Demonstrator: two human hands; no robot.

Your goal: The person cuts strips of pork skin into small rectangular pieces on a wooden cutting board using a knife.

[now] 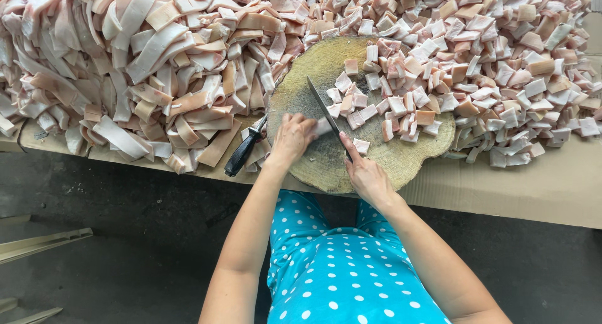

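Right hand (367,173) grips the knife (326,111), blade running toward 11 o'clock; left hand (291,136), at its 9 o'clock, pins a strip (323,127) against it.

Left hand (293,138) fingers curled down, right hand (369,177) fisted.

Strips (157,67) lie left of board (313,79), cubes (501,54) right.

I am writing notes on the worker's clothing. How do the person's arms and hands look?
Both arms are bare to the frame edge: no sleeves show. The left hand and right hand wear no gloves, and I see no rings, watch or bracelets. The garment is turquoise with white dots.
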